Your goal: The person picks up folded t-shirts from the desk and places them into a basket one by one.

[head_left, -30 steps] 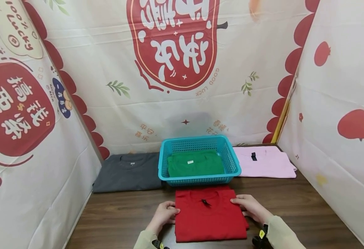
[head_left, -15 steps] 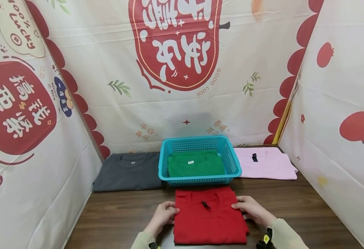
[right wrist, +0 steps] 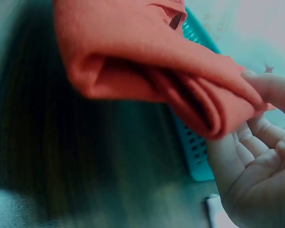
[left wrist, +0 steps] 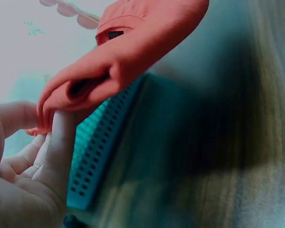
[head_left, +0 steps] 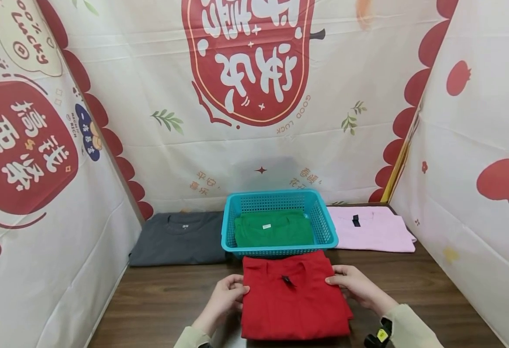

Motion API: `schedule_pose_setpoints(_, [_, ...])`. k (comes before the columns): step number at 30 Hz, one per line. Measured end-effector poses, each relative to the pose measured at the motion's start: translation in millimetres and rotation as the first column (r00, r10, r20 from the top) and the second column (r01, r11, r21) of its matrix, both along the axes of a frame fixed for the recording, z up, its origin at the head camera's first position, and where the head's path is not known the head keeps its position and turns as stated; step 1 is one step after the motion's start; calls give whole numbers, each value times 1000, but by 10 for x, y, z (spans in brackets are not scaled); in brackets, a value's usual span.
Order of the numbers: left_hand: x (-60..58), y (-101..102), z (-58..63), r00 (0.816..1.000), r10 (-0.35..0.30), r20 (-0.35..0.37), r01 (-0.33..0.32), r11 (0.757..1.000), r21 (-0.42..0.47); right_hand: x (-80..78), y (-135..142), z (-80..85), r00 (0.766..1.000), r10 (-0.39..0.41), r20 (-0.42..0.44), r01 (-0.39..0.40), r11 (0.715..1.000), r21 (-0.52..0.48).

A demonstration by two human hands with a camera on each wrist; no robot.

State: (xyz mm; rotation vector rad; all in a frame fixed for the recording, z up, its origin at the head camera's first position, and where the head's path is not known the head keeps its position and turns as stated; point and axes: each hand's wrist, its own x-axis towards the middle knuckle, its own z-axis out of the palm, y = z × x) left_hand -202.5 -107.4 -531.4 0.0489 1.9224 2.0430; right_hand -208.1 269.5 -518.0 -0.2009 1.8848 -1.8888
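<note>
A folded red T-shirt (head_left: pixel 295 302) with a black neck tag is held up between both hands, in front of the basket. My left hand (head_left: pixel 224 297) pinches its left edge, thumb on top and fingers beneath, as the left wrist view shows. On the opposite edge my right hand (head_left: pixel 360 285) pinches the fabric the same way; folded layers show in the right wrist view. Both wrist views show the shirt raised off the wooden table (head_left: pixel 171 309). Just beyond it stands a turquoise plastic basket (head_left: pixel 280 252) with a folded green T-shirt (head_left: pixel 276 232) inside.
Left of the basket lies a folded dark grey T-shirt (head_left: pixel 180 244). A folded pink T-shirt (head_left: pixel 371 232) lies to its right. Printed cloth walls (head_left: pixel 119 87) enclose the table at the back and both sides.
Both hands have lifted the red T-shirt off the table and brought it slightly forward, so its far edge now reaches the basket's front in the head view. The other shirts and the basket stay put.
</note>
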Motion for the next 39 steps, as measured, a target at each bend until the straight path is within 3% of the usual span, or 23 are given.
schedule_pose_setpoints(12, [104,-77,381,998,-37,-49,38,999,22,98,-1,387,997,39,-65,-43,998,-53])
schedule_pose_setpoints(20, [51,-127,579,994,-45,-99,49,998,38,21,-23,630,990,68,-126,-77,995,-61])
schedule_pose_setpoints(39, [-302,-138,690,990,42,-134,-40,999,16,-332,-132,832,992,-25,-121,21,999,-39])
